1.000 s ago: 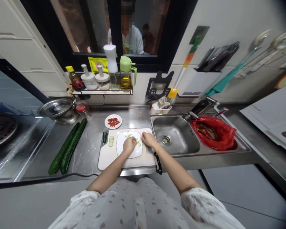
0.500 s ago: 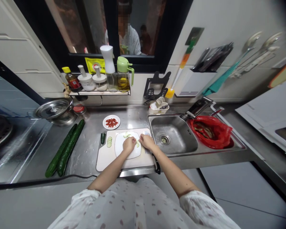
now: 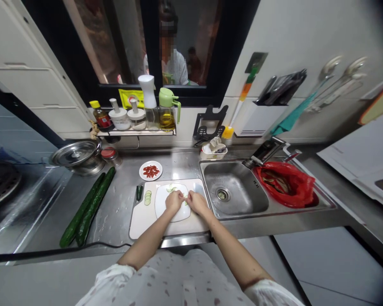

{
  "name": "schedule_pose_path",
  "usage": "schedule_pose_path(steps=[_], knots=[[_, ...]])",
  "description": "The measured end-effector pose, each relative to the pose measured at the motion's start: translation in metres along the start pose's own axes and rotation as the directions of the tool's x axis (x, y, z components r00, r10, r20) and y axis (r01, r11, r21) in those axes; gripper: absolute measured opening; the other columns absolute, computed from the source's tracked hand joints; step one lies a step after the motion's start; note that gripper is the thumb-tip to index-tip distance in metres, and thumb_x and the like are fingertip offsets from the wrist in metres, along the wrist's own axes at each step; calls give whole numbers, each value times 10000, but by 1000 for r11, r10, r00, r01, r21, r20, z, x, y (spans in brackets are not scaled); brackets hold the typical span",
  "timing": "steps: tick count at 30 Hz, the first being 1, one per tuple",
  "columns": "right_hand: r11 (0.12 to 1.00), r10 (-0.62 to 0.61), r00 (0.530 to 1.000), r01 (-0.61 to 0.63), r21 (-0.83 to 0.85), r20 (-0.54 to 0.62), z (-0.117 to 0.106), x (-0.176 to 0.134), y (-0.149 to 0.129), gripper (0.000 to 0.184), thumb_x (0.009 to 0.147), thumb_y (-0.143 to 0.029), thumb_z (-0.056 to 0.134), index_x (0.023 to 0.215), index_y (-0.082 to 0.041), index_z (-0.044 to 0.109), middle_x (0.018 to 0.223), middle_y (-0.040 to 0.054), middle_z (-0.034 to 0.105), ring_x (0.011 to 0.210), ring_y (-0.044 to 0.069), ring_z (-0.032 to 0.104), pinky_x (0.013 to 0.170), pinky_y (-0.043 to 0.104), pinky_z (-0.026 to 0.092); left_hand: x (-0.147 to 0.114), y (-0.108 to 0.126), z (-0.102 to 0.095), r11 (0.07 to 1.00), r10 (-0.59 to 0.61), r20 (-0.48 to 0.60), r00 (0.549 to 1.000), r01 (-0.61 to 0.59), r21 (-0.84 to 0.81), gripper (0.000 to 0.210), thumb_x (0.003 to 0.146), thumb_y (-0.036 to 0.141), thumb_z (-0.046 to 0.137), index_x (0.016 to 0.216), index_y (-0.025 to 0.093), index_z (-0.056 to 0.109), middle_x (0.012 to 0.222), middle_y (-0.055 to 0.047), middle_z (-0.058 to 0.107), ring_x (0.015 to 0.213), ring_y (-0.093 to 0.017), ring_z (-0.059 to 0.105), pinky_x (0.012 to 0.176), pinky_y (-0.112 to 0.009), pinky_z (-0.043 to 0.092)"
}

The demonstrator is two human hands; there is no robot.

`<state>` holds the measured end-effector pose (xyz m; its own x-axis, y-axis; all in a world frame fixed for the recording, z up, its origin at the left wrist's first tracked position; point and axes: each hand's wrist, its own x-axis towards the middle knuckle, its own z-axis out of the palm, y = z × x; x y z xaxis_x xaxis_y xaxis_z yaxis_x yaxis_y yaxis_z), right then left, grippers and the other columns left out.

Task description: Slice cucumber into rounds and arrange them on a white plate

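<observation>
Over a white squarish plate (image 3: 160, 211), my left hand (image 3: 173, 202) and my right hand (image 3: 197, 202) meet with pinched fingertips. A pale green cucumber slice (image 3: 185, 197) shows between them, mostly covered by the fingers. More cucumber slices (image 3: 171, 188) lie curved along the plate's far part. The plate rests on a pale cutting board (image 3: 140, 226). At the board's left side is an overlapping row of cucumber slices (image 3: 147, 198), with dark green cucumber end pieces (image 3: 139, 192) beside it.
Two whole cucumbers (image 3: 91, 208) lie on the left counter, near a lidded steel pot (image 3: 79, 157) and a red-lidded jar (image 3: 111, 156). A small plate (image 3: 141, 172) of chopped red pieces sits behind the board. To the right are the sink (image 3: 239, 204) and a red bag (image 3: 287, 187).
My fingertips have come closer together over the plate. The camera has tilted up slightly, so the scene sits lower in view, and the knife handle by my right forearm is now hidden.
</observation>
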<state>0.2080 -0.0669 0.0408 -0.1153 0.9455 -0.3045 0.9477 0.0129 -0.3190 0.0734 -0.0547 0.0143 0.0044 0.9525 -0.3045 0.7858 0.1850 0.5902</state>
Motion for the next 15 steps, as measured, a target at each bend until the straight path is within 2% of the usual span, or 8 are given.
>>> schedule_pose_path(steps=[6,15], knots=[[999,11,998,-7,51,-63,5,-4,1,211,894,-375,472,924,-192,571,863,48,656,765,144,576,587,223,260,-1,2,-1,1000,-8,-13,1000,8,-1,120,754,283,653,861,228,663,901,-7,667,867,-153,594,697,-236,390],[999,22,999,-21,32,-46,8,-8,-2,230,906,-386,442,956,-206,576,862,47,656,802,162,599,587,228,271,-3,2,-2,1000,-5,-18,1000,5,-11,106,773,257,623,872,234,653,905,0,667,840,-149,601,683,-235,386]])
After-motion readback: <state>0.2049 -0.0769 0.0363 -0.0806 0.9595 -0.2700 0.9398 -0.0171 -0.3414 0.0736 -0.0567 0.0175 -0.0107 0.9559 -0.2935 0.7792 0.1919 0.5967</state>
